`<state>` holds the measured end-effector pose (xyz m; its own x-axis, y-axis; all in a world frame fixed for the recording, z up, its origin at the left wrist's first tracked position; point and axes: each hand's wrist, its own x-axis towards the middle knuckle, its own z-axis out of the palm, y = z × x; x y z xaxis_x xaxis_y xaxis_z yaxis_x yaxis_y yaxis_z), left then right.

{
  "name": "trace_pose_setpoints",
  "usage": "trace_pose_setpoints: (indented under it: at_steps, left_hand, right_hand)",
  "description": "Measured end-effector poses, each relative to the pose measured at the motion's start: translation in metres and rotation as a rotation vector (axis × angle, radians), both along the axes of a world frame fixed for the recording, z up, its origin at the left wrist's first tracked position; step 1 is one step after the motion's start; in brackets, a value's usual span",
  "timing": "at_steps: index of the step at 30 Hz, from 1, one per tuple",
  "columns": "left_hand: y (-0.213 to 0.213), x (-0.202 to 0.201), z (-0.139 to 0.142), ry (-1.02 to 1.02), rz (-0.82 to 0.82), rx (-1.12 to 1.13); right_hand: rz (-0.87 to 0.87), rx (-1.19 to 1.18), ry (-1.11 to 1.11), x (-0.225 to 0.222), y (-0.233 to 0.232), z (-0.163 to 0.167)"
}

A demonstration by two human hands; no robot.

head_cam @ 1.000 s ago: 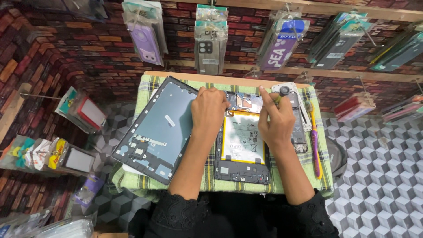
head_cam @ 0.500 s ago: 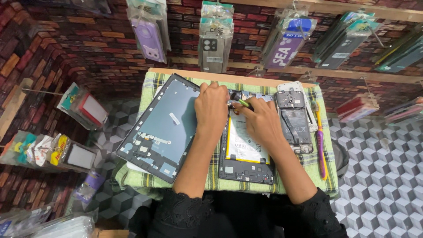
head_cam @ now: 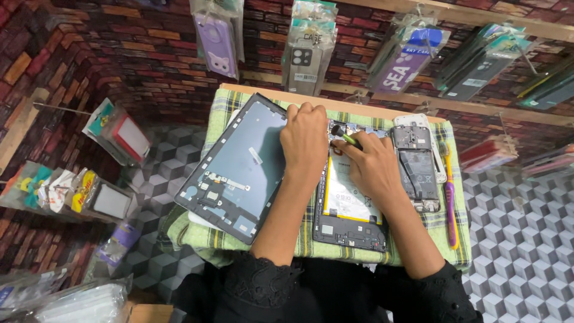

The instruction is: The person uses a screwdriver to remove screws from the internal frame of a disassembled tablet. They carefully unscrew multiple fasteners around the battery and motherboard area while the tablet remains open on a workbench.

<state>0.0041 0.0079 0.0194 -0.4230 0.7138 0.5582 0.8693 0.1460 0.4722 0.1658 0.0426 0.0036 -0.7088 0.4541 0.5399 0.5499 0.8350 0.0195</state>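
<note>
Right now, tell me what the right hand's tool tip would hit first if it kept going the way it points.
The right hand aims its green-handled tool up-left, toward the top edge of the opened device. The left hand lies right there, so probably its fingers, though depth is unclear.

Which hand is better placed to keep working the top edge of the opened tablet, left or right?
Right, probably. The right hand already grips the green-handled tool, tip at the opened tablet top edge. The left hand rests flat there, seemingly steadying it.
</note>
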Motion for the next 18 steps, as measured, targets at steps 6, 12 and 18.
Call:
trace_pose_setpoints:
  at_steps: [6, 12, 18]
  left_hand:
    - [-0.001, 0.002, 0.001, 0.002, 0.014, -0.005]
    - [-0.001, 0.0, 0.002, 0.0, 0.053, -0.048]
    - [-0.003, -0.004, 0.001, -0.036, 0.092, -0.045]
  right_hand:
    - [0.049, 0.042, -0.095, 0.001, 0.005, 0.002]
    - [0.109, 0.122, -0.177, -0.005, 0.015, 0.002]
    - [0.129, 0.092, -0.154, -0.005, 0.017, -0.003]
